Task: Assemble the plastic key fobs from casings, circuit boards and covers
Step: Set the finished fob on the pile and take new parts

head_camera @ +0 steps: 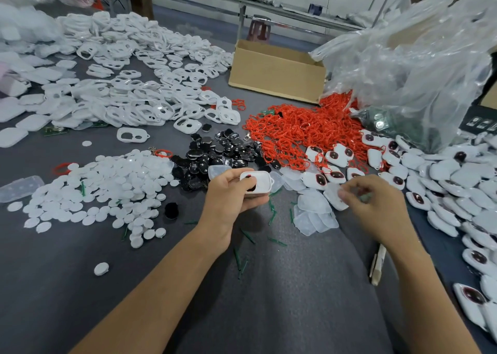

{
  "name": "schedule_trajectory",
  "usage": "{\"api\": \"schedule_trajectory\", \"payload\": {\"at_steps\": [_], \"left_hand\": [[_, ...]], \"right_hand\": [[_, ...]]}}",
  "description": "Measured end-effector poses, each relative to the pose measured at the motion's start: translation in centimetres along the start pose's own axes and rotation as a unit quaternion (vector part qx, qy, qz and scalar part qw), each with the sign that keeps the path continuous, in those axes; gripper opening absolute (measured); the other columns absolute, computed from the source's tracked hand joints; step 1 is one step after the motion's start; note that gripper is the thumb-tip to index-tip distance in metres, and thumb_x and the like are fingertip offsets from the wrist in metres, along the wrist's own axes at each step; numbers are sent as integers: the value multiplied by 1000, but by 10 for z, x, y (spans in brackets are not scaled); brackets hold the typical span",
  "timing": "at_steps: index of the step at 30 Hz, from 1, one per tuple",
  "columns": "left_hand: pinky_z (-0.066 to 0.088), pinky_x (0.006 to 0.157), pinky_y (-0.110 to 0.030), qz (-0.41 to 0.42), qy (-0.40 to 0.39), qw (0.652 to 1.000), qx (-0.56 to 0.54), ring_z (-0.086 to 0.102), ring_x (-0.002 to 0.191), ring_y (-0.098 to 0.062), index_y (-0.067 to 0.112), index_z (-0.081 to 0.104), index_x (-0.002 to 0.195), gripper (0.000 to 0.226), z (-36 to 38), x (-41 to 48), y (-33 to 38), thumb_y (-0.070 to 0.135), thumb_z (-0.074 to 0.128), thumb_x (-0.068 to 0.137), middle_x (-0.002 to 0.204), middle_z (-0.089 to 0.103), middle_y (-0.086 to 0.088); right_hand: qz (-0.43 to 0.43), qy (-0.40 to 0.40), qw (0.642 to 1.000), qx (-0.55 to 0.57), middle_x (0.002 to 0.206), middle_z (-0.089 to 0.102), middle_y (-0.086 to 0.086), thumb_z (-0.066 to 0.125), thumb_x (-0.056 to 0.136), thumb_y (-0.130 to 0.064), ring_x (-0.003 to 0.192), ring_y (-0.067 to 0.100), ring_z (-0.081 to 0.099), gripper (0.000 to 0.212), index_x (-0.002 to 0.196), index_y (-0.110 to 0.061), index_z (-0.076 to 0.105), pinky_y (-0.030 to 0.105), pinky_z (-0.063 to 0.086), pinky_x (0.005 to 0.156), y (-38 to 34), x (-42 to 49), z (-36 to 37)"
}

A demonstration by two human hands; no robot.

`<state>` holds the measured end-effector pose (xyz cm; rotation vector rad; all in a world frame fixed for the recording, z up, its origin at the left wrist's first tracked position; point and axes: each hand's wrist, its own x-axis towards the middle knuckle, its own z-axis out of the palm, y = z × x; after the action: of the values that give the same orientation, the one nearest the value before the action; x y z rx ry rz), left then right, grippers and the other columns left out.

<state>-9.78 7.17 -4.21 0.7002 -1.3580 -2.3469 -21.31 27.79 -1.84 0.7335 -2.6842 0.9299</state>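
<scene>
The grey bench (pixel 269 286) is carrying everything: a wide heap of white shells (pixel 129 90) across the upper left, finished fobs (pixel 457 173) piling down the right edge, red rings (pixel 304 130) at centre, white discs (pixel 113 184) at left, black parts (pixel 223 152) at centre and clear covers (pixel 314 213) just right of centre. The left hand (pixel 228 200), mid-frame, is gripping one casing (pixel 256 182), its fingers clamped round it. The right hand (pixel 376 205) is hovering beside the covers with its fingers curling, but blur is hiding whether they are pinching anything. The step in hand is probably the filling of this casing. The next move is likely calling for one part picked singly and seated squarely.
</scene>
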Motion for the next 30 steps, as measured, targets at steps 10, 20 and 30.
{"api": "schedule_trajectory", "payload": {"at_steps": [10, 20, 30], "left_hand": [[60, 71, -28, -3, -8, 1000, 16, 68, 86, -22, -2, 62, 111, 20, -1, 1, 0, -1, 54, 93, 109, 66, -16], [61, 70, -28, -4, -17, 1000, 20, 68, 83, -21, -2, 63, 109, 18, 0, 0, 1, 1, 53, 94, 101, 67, -17], [59, 64, -24, -1, -24, 999, 22, 70, 71, -16, 4, 64, 101, 14, 0, 0, 2, 3, 52, 95, 93, 68, -13]], "right_hand": [[23, -97, 899, 426, 65, 65, -3, 62, 86, -3, 60, 10, 56, 17, 81, -15, 72, 16, 45, 55, -48, 4, 10], [103, -149, 843, 507, 65, 68, 7, 63, 80, -9, 56, 11, 62, 14, 91, -1, 67, 17, 49, 53, -68, 6, 37], [155, -185, 806, 540, 78, 66, 14, 60, 82, -11, 61, 11, 64, 33, 110, 6, 61, 17, 51, 55, -75, 0, 42]]}}
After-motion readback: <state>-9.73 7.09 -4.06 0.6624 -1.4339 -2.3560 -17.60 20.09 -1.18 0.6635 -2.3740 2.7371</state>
